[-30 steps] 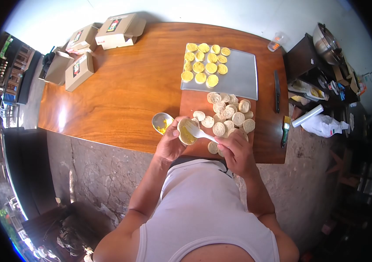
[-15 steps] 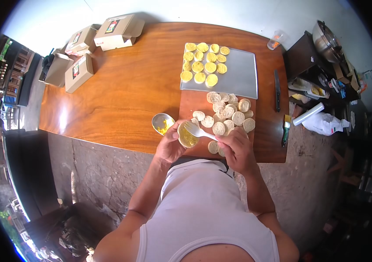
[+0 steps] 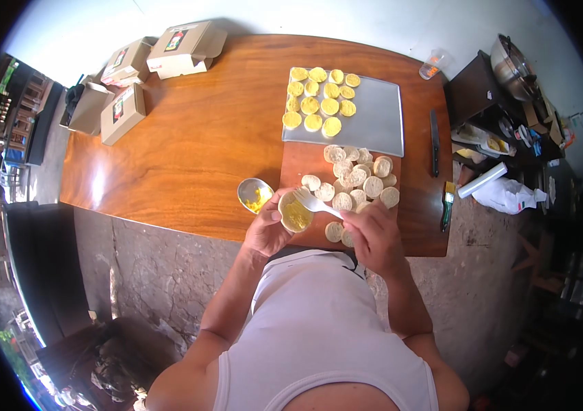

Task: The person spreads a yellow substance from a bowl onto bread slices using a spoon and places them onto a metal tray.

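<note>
Head view shows me the left grip (image 3: pixel 269 231) curled round the edge of a yellow-spread bun half (image 3: pixel 297 216) above the bench (image 3: pixel 189 137), the right grip (image 3: pixel 376 237) pinching a white fork (image 3: pixel 324 207), the bun likely light, squashable, best held rim-wise.

A person's left hand (image 3: pixel 269 231) grips a round bread half (image 3: pixel 289 194) smeared yellow while the right hand (image 3: pixel 375 238) holds a white plastic fork (image 3: pixel 324 207) over its rim. From there on the wooden bench (image 3: pixel 189 137): a metal bowl (image 3: pixel 242 192) at ten o'clock, a tray (image 3: pixel 382 120) at one, plain bread halves (image 3: pixel 373 186) at two.
</note>
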Available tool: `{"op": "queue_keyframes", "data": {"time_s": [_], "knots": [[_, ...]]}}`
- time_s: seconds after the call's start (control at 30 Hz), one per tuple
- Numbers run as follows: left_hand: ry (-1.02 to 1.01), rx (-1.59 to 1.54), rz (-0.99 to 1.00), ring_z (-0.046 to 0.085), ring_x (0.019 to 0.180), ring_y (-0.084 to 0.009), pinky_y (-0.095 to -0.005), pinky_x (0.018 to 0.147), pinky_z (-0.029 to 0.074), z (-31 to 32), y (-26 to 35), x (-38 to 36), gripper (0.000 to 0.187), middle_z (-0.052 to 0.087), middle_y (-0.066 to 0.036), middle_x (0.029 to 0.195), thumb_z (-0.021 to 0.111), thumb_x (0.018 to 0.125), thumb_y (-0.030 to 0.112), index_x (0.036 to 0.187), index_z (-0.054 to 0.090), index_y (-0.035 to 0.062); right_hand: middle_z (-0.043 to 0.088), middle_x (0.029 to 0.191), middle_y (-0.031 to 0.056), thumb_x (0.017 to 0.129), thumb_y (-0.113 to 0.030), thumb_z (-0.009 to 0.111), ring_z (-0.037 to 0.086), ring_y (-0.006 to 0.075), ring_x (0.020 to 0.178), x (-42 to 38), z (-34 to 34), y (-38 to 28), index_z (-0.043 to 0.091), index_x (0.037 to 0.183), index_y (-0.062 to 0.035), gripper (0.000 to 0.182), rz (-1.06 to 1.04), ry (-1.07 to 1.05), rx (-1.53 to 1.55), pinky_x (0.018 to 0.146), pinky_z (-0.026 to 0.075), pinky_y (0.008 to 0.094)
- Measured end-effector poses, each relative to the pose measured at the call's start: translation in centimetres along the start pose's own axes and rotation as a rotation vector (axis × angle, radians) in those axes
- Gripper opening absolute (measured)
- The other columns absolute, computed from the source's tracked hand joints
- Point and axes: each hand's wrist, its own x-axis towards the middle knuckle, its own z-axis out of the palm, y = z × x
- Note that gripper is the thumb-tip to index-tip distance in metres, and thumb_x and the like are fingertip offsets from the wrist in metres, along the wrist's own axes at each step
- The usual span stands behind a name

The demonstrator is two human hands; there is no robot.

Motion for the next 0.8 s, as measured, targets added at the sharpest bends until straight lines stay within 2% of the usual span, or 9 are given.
{"op": "queue_keyframes", "data": {"time_s": [0.1, 0.23, 0.3, 0.43, 0.53, 0.73, 0.8], "knots": [[0.008, 0.034, 0.061, 0.057, 0.11, -0.0219, -0.038, 0.096, 0.049, -0.1, 0.3, 0.2, 0.049, 0.057, -0.009, 0.12, 0.07, 0.076, 0.017, 0.121, 0.053, 0.0051, 0.051, 0.071, 0.0091, 0.081, 0.002, 0.062, 0.049, 0.0257, 0.067, -0.2, 0.0, 0.0, 0.062, 0.095, -0.0006, 0.014, -0.011, -0.048, -0.017, 0.061, 0.042, 0.0365], [0.019, 0.018, 0.062, 0.058, 0.109, -0.0216, -0.0378, 0.095, 0.049, -0.1, 0.8, 0.1, 0.048, 0.057, -0.009, 0.118, 0.069, 0.076, 0.016, 0.12, 0.052, 0.0053, 0.052, 0.071, 0.0091, 0.082, 0.001, 0.061, 0.049, 0.0258, 0.067, -0.1, -1.7, 0.3, 0.062, 0.096, -0.0008, 0.014, 0.004, -0.077, 0.007, 0.061, 0.042, 0.0364], [0.019, 0.01, 0.048, 0.058, 0.107, -0.0216, -0.0376, 0.095, 0.049, -0.3, 0.9, 0.1, 0.047, 0.058, -0.009, 0.116, 0.068, 0.076, 0.015, 0.119, 0.052, 0.0054, 0.051, 0.071, 0.0092, 0.082, 0.001, 0.061, 0.049, 0.0262, 0.067, 0.0, -1.7, 0.2, 0.062, 0.096, -0.0009, 0.014, 0.074, 0.001, 0.02, 0.061, 0.042, 0.037], [0.014, -0.002, 0.033, 0.057, 0.107, -0.0218, -0.0368, 0.096, 0.048, 0.2, 0.8, 0.4, 0.047, 0.057, -0.009, 0.117, 0.068, 0.075, 0.014, 0.119, 0.052, 0.0054, 0.052, 0.071, 0.0093, 0.082, 0.002, 0.061, 0.048, 0.026, 0.067, 0.2, 0.2, 0.0, 0.062, 0.097, -0.0009, 0.014, 0.02, 0.033, 0.031, 0.06, 0.042, 0.0372], [0.027, -0.005, 0.09, 0.056, 0.11, -0.0221, -0.0364, 0.099, 0.045, 0.0, 1.0, 0.6, 0.048, 0.057, -0.009, 0.118, 0.067, 0.076, 0.014, 0.12, 0.051, 0.0056, 0.052, 0.072, 0.0094, 0.083, 0.002, 0.06, 0.048, 0.0253, 0.067, -0.1, 0.7, 0.2, 0.062, 0.097, -0.0006, 0.015, 0.014, -0.054, 0.003, 0.06, 0.041, 0.037], [0.02, 0.054, 0.091, 0.053, 0.116, -0.0244, -0.0385, 0.103, 0.042, 0.6, 1.2, 0.9, 0.05, 0.052, -0.013, 0.128, 0.066, 0.076, 0.018, 0.122, 0.051, 0.0063, 0.054, 0.073, 0.0089, 0.083, 0.001, 0.06, 0.048, 0.0248, 0.066, -0.7, 0.2, -0.1, 0.062, 0.097, -0.0005, 0.014, 0.054, 0.052, 0.043, 0.059, 0.041, 0.0371], [-0.004, -0.006, 0.095, 0.055, 0.117, -0.0303, -0.0402, 0.102, 0.047, 0.3, 1.1, 1.3, 0.058, 0.049, -0.02, 0.133, 0.068, 0.074, 0.016, 0.127, 0.048, 0.0044, 0.052, 0.071, 0.0082, 0.082, 0.002, 0.061, 0.048, 0.0239, 0.065, -0.7, 1.0, 0.0, 0.062, 0.097, -0.0009, 0.015, -0.012, 0.053, 0.052, 0.058, 0.041, 0.0357]]}}
